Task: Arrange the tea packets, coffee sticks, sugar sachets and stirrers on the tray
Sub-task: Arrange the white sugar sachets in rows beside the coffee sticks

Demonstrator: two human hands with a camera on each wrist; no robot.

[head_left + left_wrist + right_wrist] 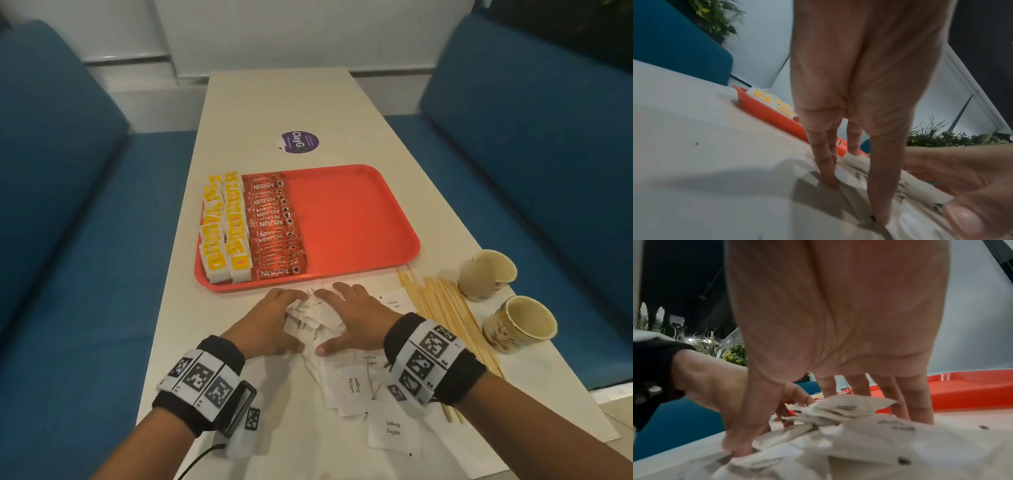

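A heap of white sugar sachets (313, 318) lies on the table just before the red tray (359, 219). My left hand (279, 318) and right hand (346, 315) flank the heap, with straight fingers pressing in on it from both sides. In the wrist views the left fingers (826, 170) and the right thumb (742, 434) stand on the sachets (849, 405). More sachets (352, 385) lie loose toward me. Yellow tea packets (224, 226) and red coffee sticks (274, 226) fill the tray's left part. Wooden stirrers (442, 308) lie at the right.
Two paper cups (486, 277) (520, 322) stand at the right table edge beyond the stirrers. A purple round sticker (298, 142) sits behind the tray. Blue sofas run along both long sides. The tray's right half shows bare red.
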